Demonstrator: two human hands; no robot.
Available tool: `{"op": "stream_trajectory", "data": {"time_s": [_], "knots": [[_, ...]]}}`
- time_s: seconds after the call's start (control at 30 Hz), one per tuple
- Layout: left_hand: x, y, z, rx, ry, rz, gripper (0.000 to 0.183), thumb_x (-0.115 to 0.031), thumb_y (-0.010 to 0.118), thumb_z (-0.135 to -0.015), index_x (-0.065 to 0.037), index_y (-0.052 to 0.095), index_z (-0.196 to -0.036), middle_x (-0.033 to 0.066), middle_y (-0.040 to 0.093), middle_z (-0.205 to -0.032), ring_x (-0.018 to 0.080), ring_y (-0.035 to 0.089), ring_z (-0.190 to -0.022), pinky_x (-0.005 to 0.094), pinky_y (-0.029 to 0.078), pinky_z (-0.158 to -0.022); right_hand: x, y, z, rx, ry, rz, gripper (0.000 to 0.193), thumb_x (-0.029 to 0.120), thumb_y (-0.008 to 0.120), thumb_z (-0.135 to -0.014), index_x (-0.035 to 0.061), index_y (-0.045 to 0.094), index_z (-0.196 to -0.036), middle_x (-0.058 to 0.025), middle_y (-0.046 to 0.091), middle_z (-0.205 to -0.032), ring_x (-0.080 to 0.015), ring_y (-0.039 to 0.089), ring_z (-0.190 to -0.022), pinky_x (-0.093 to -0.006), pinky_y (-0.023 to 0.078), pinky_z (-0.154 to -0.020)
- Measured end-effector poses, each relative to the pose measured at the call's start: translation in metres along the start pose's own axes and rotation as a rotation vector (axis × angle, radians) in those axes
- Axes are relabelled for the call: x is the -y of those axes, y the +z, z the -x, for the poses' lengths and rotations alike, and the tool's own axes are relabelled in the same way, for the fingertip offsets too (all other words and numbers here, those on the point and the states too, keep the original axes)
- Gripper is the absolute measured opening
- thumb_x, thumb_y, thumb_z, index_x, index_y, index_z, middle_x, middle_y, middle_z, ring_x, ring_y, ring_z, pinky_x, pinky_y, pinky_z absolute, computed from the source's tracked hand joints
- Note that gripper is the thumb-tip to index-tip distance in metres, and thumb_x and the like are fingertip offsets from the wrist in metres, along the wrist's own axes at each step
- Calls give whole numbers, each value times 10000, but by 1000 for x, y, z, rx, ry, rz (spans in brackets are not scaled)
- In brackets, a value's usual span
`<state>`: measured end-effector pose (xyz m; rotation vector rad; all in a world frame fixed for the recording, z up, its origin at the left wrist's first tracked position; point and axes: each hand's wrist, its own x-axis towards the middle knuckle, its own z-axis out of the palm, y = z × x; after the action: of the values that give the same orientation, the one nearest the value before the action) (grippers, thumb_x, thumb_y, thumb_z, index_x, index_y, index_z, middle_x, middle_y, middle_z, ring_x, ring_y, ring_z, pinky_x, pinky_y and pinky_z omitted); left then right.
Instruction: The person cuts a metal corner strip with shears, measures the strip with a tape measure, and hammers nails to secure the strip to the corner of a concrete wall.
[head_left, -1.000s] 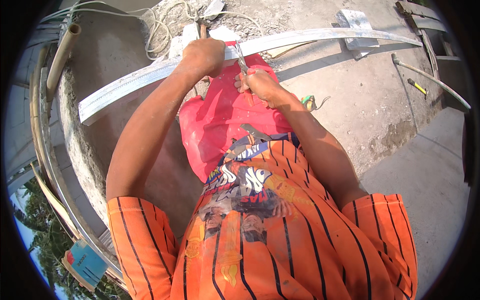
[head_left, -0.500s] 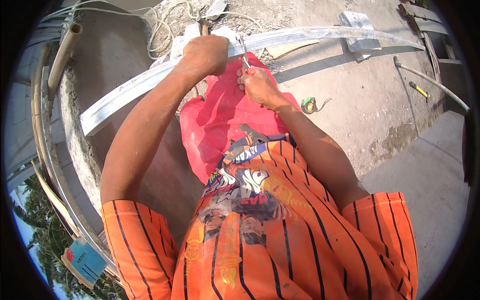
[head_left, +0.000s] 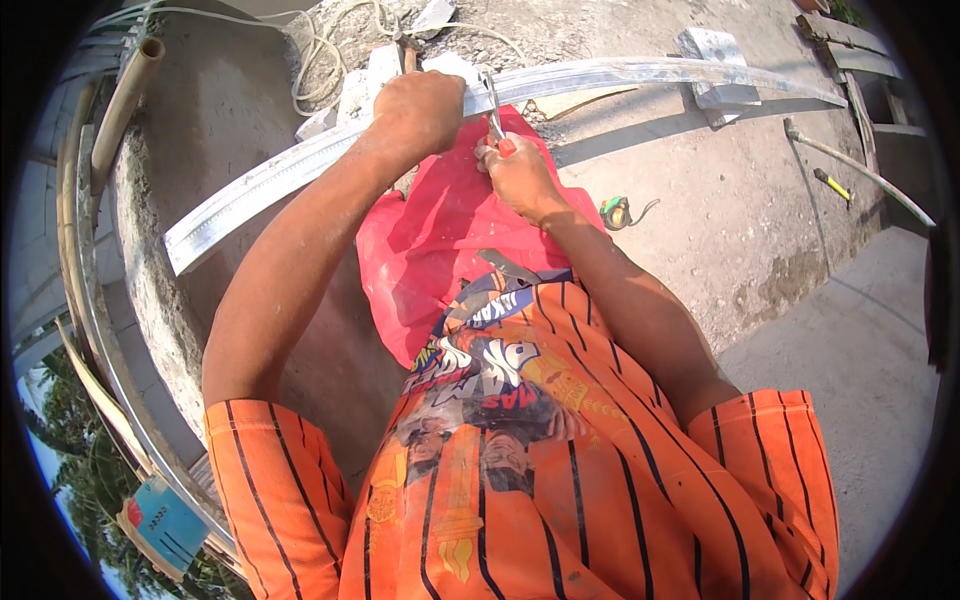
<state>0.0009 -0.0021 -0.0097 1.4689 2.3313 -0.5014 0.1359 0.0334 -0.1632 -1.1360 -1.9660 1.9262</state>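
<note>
A long silvery metal channel curves across the upper part of the view, over my legs in red cloth. My left hand is closed in a fist round the channel, with the fingertips hidden beneath. Just right of it, my right hand grips red-handled tin snips, their metal jaws at the channel. Whether the blades have cut into it I cannot tell. Beyond my left fist shows the wooden handle of a hammer, partly hidden by the hand.
A pale block lies beneath the right part of the channel. On the concrete to the right are a tape measure, a yellow-and-black tool and a long pole. Pale cord and rubble lie at the upper left, near a bamboo pole.
My right hand has tightened on the snips, and their red handles have come together. My left fist has shifted slightly right, and the channel's left end has moved a little with it.
</note>
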Motion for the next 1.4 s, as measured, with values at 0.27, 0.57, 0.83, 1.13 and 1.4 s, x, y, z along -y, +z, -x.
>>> {"op": "stream_trajectory", "data": {"time_s": [0.27, 0.57, 0.83, 1.13, 1.4], "knots": [[4, 7, -2, -62, 45, 6, 285, -52, 604, -733, -34, 608, -1018, 171, 668, -885, 342, 671, -848, 448, 551, -703, 14, -6, 9, 17, -42, 174, 298, 271, 695, -793, 3, 566, -815, -94, 585, -705, -183, 536, -664, -355, 437, -640], [7, 4, -10, -16, -23, -5, 287, -75, 646, -741, -56, 658, -1027, 148, 685, -987, 300, 672, -940, 397, 549, -781, 8, 3, -9, -33, -86, 208, 283, 256, 682, -761, -11, 587, -772, -143, 601, -693, -242, 554, -639, -401, 434, -613], [9, -6, -18, 102, 100, -42, 390, -63, 622, -672, -41, 628, -1061, 186, 679, -933, 330, 667, -901, 416, 543, -739, -3, 9, -22, -121, -19, 377, 240, 244, 623, -791, 5, 608, -793, -181, 624, -715, -357, 590, -648, -447, 476, -635], [40, -65, 46, -595, 162, 622, 553, -135, 691, -665, -79, 549, -1197, 183, 659, -906, 351, 644, -846, 410, 505, -753, 54, -70, -69, 329, 200, -632, 317, 104, 489, -854, -24, 483, -1144, -97, 598, -912, -165, 610, -726, -322, 543, -696], [57, 18, 96, -1147, 98, 1124, 572, -57, 612, -724, 19, 424, -1259, 93, 534, -1118, 160, 518, -999, 297, 409, -899, 59, -28, -15, 365, 22, -363, 461, 72, 487, -752, -5, 461, -1206, -37, 567, -977, -122, 537, -814, -256, 447, -635]]}}
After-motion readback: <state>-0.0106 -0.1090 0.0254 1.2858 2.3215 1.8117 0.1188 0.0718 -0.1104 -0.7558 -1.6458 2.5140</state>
